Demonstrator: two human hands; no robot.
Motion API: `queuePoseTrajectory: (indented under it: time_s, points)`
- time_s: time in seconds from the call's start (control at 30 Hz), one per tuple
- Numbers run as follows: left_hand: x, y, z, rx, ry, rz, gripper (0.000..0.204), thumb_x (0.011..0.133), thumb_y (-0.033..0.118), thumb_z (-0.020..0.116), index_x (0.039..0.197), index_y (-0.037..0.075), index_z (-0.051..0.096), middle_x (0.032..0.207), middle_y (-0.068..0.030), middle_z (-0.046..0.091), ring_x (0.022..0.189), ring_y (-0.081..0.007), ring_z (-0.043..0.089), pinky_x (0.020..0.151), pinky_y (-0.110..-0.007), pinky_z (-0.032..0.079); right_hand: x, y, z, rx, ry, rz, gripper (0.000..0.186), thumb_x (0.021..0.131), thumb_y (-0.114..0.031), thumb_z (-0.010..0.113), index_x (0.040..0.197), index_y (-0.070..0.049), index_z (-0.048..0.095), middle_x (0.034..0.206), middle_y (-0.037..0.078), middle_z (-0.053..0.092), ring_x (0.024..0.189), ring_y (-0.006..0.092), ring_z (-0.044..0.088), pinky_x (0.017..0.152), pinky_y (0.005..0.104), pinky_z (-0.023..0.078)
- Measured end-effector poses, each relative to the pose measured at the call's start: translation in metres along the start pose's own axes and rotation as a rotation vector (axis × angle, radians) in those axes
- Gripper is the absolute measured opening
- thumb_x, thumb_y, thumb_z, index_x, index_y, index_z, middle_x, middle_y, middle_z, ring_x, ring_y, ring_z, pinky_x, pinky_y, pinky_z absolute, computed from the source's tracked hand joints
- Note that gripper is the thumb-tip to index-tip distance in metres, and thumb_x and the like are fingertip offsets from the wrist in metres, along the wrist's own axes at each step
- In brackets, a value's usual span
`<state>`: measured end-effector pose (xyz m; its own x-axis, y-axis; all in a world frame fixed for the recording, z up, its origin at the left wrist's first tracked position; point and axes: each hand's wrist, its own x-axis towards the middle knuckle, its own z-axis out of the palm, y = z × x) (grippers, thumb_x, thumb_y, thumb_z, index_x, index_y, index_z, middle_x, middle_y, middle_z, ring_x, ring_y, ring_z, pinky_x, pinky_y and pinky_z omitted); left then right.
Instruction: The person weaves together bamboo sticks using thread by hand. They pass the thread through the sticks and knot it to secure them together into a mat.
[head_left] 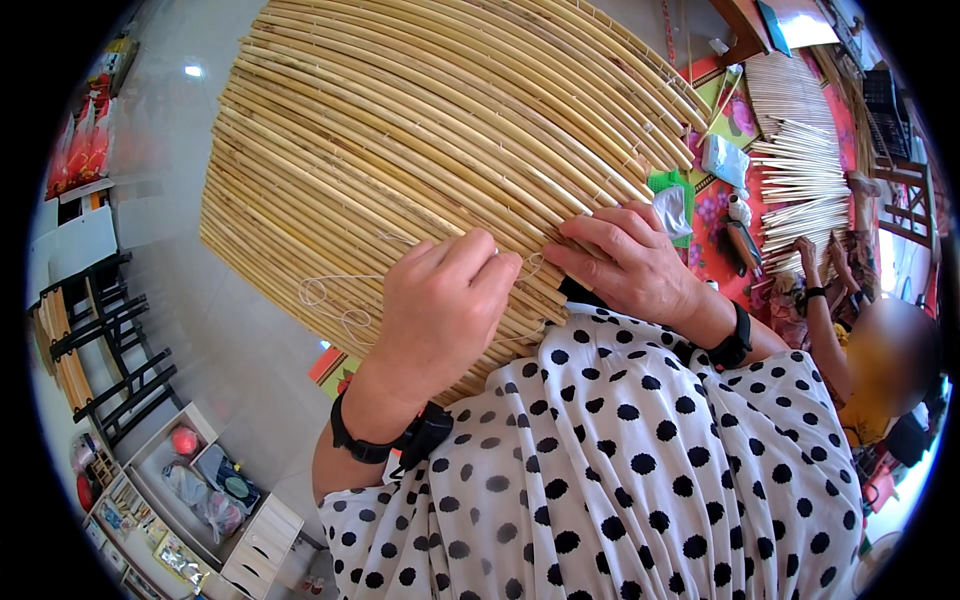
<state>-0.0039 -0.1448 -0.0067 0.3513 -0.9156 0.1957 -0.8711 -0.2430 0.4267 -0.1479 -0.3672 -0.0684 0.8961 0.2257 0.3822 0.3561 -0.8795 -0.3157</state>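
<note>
A large mat [400,130] of yellow reed stalks, laid side by side and tied with thread, spreads before me. My left hand [445,305] is closed in a pinch over its near part, its thumb and fingertips pressed together on a thin white thread [313,292]. Loops of this thread lie loosely on the stalks beside the hand. At the mat's near right edge, my right hand [635,260] is closed on the stalks with bent fingers. Between my two hands a small loop of thread shows. The exact pinch points are partly hidden by my fingers.
On the right, a red flowered cloth [715,255] bears a tissue pack [726,160] and a second, paler stalk mat [800,180]. A co-worker's hands [808,258] are on that mat. Folded black-framed chairs [105,340] and a white drawer unit [262,545] stand at the left.
</note>
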Motion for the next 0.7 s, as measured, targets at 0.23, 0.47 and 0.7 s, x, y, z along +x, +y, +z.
queuePoseTrajectory:
  time_s: [0.23,0.47,0.7]
  points:
    - [-0.0026,0.0012,0.0043,-0.006,0.009,-0.013,0.021,0.079,0.002,0.081,0.098,0.008,0.074,0.083,-0.0046,0.057,0.071,-0.0250,0.063,0.062,-0.038,0.050,-0.0004,-0.0002,0.0004,0.011,0.003,0.004,0.043,0.089,-0.019,0.068,0.131,-0.019,0.074,0.135,0.000,0.062,0.120,0.0180,0.062,0.105,0.0382,0.045]
    - [-0.0014,0.0000,0.0084,0.015,-0.004,0.004,0.021,0.078,0.002,0.081,0.097,0.008,0.073,0.084,-0.0044,0.056,0.071,-0.0244,0.063,0.062,-0.038,0.050,0.0002,-0.0002,0.0015,0.018,0.023,-0.001,0.043,0.088,-0.019,0.070,0.130,-0.018,0.075,0.134,0.000,0.062,0.120,0.0179,0.062,0.105,0.0376,0.045]
    - [0.0009,0.0000,0.0094,0.026,-0.001,0.012,0.018,0.078,0.002,0.081,0.094,0.007,0.073,0.081,-0.0046,0.055,0.070,-0.0241,0.062,0.061,-0.038,0.049,-0.0003,-0.0003,0.0007,0.018,0.026,0.001,0.043,0.087,-0.019,0.070,0.130,-0.018,0.075,0.134,0.000,0.062,0.120,0.0181,0.061,0.105,0.0374,0.045]
